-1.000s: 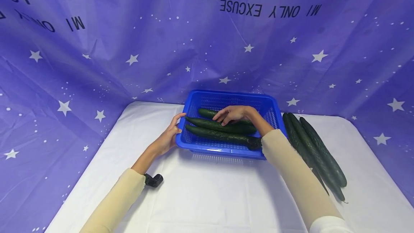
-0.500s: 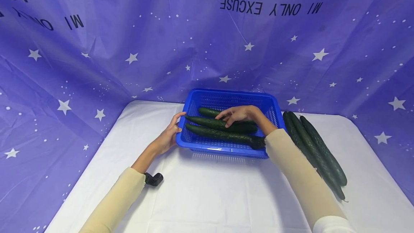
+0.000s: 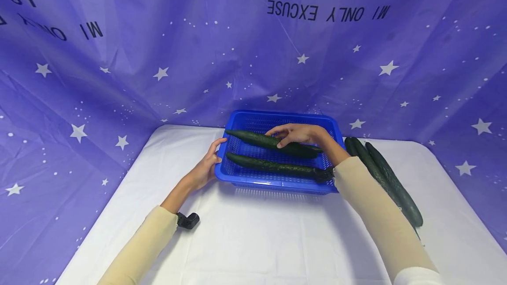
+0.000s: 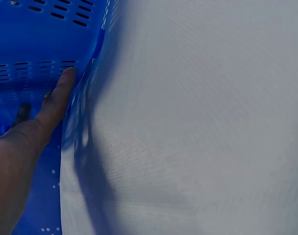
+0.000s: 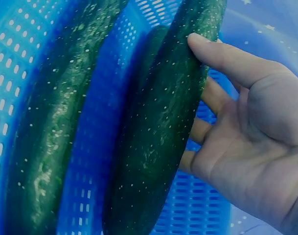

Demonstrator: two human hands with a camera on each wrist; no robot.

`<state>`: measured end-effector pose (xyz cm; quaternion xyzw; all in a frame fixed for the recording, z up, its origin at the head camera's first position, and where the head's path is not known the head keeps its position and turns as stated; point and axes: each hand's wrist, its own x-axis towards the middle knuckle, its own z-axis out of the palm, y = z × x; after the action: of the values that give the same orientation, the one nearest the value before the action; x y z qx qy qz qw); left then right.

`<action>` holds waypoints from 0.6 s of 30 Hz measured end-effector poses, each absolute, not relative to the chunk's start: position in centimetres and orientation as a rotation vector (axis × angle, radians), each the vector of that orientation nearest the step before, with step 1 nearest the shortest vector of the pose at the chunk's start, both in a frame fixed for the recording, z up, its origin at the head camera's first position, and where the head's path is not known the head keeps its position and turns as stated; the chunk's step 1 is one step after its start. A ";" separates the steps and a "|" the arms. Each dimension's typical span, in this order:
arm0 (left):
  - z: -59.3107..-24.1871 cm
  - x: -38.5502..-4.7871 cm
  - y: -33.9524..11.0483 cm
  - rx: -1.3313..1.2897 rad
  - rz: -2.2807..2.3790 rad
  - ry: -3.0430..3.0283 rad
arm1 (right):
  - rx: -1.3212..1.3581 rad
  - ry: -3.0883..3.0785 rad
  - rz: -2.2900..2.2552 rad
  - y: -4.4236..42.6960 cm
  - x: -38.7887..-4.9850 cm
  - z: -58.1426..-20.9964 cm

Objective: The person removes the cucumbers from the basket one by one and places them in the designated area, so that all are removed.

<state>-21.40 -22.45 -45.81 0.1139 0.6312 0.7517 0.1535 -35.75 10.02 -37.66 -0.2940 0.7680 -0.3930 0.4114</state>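
Note:
In the head view a blue basket (image 3: 273, 184) holds long dark green cucumbers. My right hand (image 3: 299, 134) grips the rear visible cucumber (image 3: 257, 139), thumb on top. The right wrist view shows that hand (image 5: 256, 112) with the thumb and fingers round the cucumber (image 5: 156, 132); part of another one (image 5: 151, 44) shows behind it. A front cucumber (image 3: 269, 166) lies along the basket's near side, untouched. My left hand (image 3: 204, 168) holds the basket's left rim, and in the left wrist view its fingers (image 4: 60, 95) lie along the basket's outer wall (image 4: 51, 41).
Several cucumbers (image 3: 386, 170) lie side by side on the white table (image 3: 245, 241) to the right of the basket, partly behind my right sleeve. A purple curtain with stars (image 3: 222, 56) hangs close behind the basket.
The gripped cucumber has shifted back, away from the front one, and now covers most of the rearmost cucumber. My right hand moved slightly right and back with it. The left hand stays put.

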 end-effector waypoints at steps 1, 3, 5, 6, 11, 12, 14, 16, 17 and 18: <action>-45.8 -21.4 -22.4 0.325 2.157 1.809 | -0.745 1.934 -1.001 10.1 -35.7 -37.5; -45.7 -21.3 -22.4 0.321 2.157 1.809 | -0.755 1.946 -1.007 10.3 -35.6 -36.9; -45.7 -21.3 -22.4 0.320 2.152 1.808 | -0.769 1.961 -1.006 10.5 -35.4 -36.4; -45.7 -21.3 -22.4 0.318 2.150 1.810 | -0.778 1.970 -1.000 10.6 -35.3 -36.0; -45.7 -21.4 -22.4 0.314 2.150 1.812 | -0.801 2.019 -0.993 11.3 -34.9 -34.5; -45.8 -21.4 -22.5 0.312 2.149 1.816 | -0.804 2.028 -0.997 11.5 -34.8 -34.2; -45.8 -21.5 -22.5 0.310 2.144 1.824 | -0.806 2.044 -1.011 11.8 -34.5 -33.6; -45.8 -21.5 -22.5 0.310 2.139 1.828 | -0.800 2.060 -1.032 12.3 -34.1 -32.9; -45.8 -21.5 -22.5 0.309 2.138 1.828 | -0.799 2.070 -1.042 12.5 -33.9 -32.6; -45.7 -21.4 -22.4 0.307 2.139 1.827 | -0.797 2.082 -1.051 12.8 -33.7 -32.3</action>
<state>-21.45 -22.44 -45.70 0.1070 0.6378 0.7468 0.1552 -33.68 12.82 -32.29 -0.3050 0.7968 -0.4024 0.3318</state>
